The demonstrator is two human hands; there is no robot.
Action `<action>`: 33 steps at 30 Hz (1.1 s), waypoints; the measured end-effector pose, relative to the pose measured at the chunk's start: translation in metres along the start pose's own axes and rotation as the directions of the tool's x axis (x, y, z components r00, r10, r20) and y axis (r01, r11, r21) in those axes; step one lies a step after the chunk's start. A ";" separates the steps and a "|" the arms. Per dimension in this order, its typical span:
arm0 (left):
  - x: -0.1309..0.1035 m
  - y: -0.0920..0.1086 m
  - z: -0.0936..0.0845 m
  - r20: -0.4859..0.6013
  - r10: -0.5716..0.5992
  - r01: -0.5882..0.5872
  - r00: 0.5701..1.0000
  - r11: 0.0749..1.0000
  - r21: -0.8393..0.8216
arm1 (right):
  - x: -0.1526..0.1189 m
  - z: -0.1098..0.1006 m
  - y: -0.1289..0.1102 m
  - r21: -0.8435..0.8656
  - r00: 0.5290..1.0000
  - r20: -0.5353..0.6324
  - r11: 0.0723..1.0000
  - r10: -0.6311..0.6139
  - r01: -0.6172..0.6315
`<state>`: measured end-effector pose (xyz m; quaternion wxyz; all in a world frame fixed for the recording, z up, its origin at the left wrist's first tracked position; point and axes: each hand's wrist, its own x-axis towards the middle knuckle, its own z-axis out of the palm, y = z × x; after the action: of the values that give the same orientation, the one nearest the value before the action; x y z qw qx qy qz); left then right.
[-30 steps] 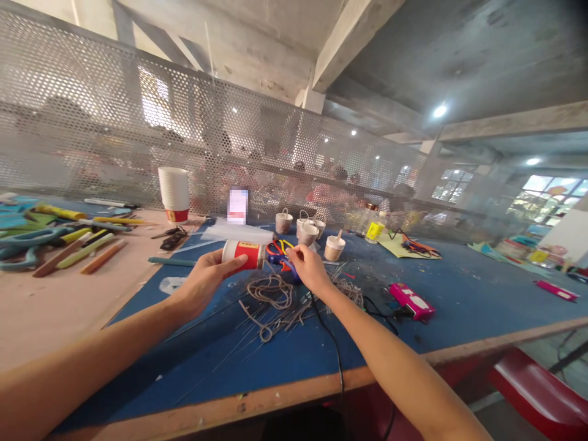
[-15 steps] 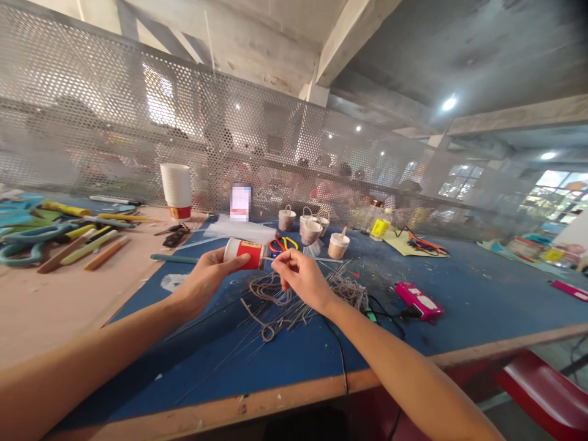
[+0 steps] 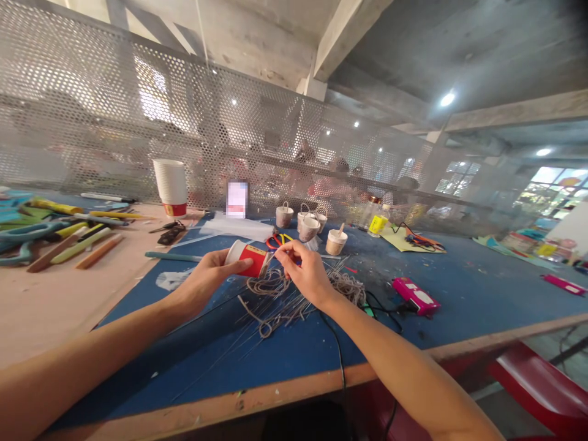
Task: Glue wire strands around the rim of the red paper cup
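My left hand [image 3: 204, 278] holds a red and white paper cup [image 3: 248, 258] on its side above the blue table [image 3: 459, 300], the cup's base tilted down to the right. My right hand [image 3: 305, 272] is just right of the cup's base, with thumb and fingers pinched together near it; whether they pinch twine is too small to tell. Under both hands lies a loose pile of brown twine [image 3: 271, 288] and thin wires [image 3: 285, 312]. Red and yellow scissors [image 3: 278, 240] lie just behind the cup.
Several small twine-wrapped cups [image 3: 309, 228] stand behind the hands. A stack of white cups [image 3: 171, 185] stands at the back left, with pencils and tools [image 3: 82, 242] on the pink board. A pink device [image 3: 416, 295] with a black cable lies right. A perforated metal screen [image 3: 92, 122] closes the back.
My right hand has drawn back from the scissors toward the cup's base and pinched shut. My left hand has tilted the cup's base downward.
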<state>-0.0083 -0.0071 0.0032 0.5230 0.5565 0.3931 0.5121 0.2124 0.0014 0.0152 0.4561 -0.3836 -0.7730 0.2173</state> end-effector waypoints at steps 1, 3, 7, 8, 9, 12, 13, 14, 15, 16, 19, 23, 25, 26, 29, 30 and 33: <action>0.000 0.000 0.001 0.007 0.000 0.000 1.000 1.000 0.001 | 0.000 0.000 0.001 -0.006 1.000 -0.006 1.000 -0.001 0.001; -0.001 0.001 0.002 0.018 -0.001 0.001 1.000 1.000 0.005 | 0.001 0.000 0.001 -0.018 1.000 -0.019 1.000 -0.003 0.003; -0.003 0.003 0.004 0.029 -0.020 0.019 0.999 1.000 0.018 | 0.002 0.000 0.003 -0.036 0.999 -0.037 0.999 -0.011 0.010; -0.003 0.003 0.003 0.032 -0.024 0.023 0.999 1.000 0.019 | 0.002 0.000 0.004 -0.039 0.999 -0.040 0.999 -0.011 0.010; -0.003 0.003 0.003 0.035 -0.025 0.024 0.999 1.000 0.020 | 0.002 0.000 0.004 -0.042 0.999 -0.042 0.999 -0.011 0.009; -0.002 0.002 0.001 0.042 -0.015 0.014 0.999 1.000 0.025 | 0.002 0.000 0.004 -0.052 0.999 -0.043 0.999 -0.014 0.012; -0.002 0.001 0.000 0.045 -0.011 0.010 0.999 1.000 0.029 | 0.002 0.000 0.004 -0.056 0.999 -0.043 0.998 -0.016 0.013; -0.001 0.001 -0.001 0.048 -0.008 0.006 0.999 0.999 0.034 | 0.001 0.000 0.003 -0.059 0.999 -0.043 0.998 -0.017 0.015; -0.001 0.000 -0.001 0.053 -0.005 0.003 0.999 0.999 0.038 | 0.001 0.000 0.003 -0.062 0.999 -0.043 0.998 -0.020 0.018; -0.001 0.000 -0.002 0.057 -0.003 0.001 0.998 0.999 0.041 | 0.001 -0.001 0.002 -0.066 0.999 -0.044 0.998 -0.023 0.020; -0.001 -0.001 -0.002 0.069 0.004 -0.007 0.998 0.999 0.042 | 0.002 -0.001 0.002 -0.076 0.998 -0.050 0.997 -0.026 0.022; -0.002 0.001 -0.001 0.086 0.000 -0.004 0.996 0.999 0.053 | 0.003 0.000 0.004 -0.094 0.998 -0.049 0.995 -0.036 0.031; -0.003 0.002 -0.001 0.098 -0.004 -0.002 0.995 0.998 0.059 | 0.003 0.000 0.005 -0.096 0.998 -0.053 0.995 -0.046 0.041; -0.003 0.002 -0.001 0.104 -0.004 -0.002 0.995 0.998 0.060 | 0.003 0.000 0.005 -0.095 0.997 -0.054 0.994 -0.050 0.045; -0.002 0.002 -0.002 0.119 -0.004 -0.002 0.993 0.999 0.052 | 0.003 0.000 0.005 -0.093 0.997 -0.055 0.995 -0.050 0.045; -0.002 0.002 -0.002 0.125 -0.006 0.000 0.992 0.999 0.047 | 0.003 0.000 0.005 -0.093 0.997 -0.054 0.995 -0.049 0.043; -0.002 0.002 -0.001 0.133 -0.006 0.000 0.991 0.999 0.046 | 0.004 0.000 0.005 -0.093 0.998 -0.051 0.995 -0.046 0.041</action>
<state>-0.0100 -0.0090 0.0052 0.5359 0.6004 0.3701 0.4640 0.2131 0.0074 0.0137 0.4630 -0.3929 -0.7780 0.1610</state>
